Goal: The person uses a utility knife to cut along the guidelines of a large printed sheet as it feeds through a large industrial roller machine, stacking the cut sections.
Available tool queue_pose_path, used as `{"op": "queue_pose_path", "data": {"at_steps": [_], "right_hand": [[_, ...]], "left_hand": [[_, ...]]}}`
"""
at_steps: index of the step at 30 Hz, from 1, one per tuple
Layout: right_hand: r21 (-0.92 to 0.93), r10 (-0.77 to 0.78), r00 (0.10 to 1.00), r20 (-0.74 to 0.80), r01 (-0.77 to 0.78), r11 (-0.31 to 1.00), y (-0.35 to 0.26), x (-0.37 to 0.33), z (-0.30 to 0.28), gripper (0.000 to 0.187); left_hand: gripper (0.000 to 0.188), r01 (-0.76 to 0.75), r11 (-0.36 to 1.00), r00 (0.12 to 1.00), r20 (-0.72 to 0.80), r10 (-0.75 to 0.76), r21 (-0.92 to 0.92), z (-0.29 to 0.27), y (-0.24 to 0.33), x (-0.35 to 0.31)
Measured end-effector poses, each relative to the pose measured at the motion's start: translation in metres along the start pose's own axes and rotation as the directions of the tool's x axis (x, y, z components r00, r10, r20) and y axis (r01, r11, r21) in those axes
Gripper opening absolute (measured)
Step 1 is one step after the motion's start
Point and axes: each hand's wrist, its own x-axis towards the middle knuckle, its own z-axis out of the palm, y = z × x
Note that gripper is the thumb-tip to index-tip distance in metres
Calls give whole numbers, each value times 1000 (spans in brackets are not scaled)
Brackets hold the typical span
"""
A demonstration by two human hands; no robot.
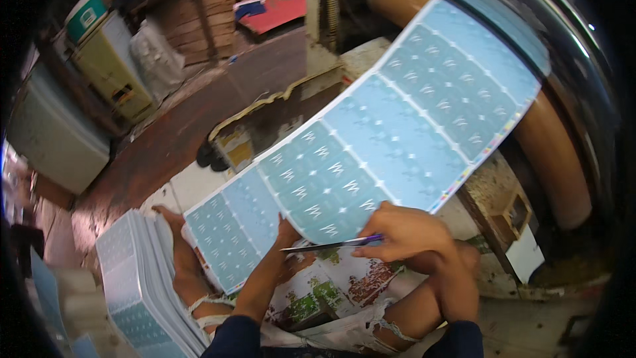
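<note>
A long printed sheet (397, 132) in light blue and teal panels slopes down from the machine toward my lap. My left hand (286, 233) grips its near edge, the fingers partly hidden by the sheet. In my right hand (414, 232) is a knife (318, 247), with a long thin blade and a purple handle. Its blade points left, along the sheet's near edge, and the tip lies close to my left wrist. A lower printed panel (228, 229) lies to the left of my left hand, over my leg.
A thick stack of similar printed sheets (132, 285) stands at the left beside my leg. Upper right are a brown roller (556, 159) and a shiny metal cylinder (563, 23). A worn wooden box (513, 215) sits at the right. A teal-and-white cooler (86, 16) stands far left.
</note>
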Motion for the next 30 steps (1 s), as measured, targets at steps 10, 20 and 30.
{"op": "queue_pose_path", "data": {"at_steps": [10,20,30], "right_hand": [[-6,137,979,151,-137,990,-6,52,45,30],[411,318,948,27,-300,861,61,3,-49,38],[332,321,-169,-932,-43,942,199,-175,-209,31]], "left_hand": [[42,168,-470,980,200,-19,-867,-147,125,-138],[51,160,0,945,153,-289,-987,-126,67,-165],[47,-47,215,956,-106,-273,-976,-138,17,-177]]}}
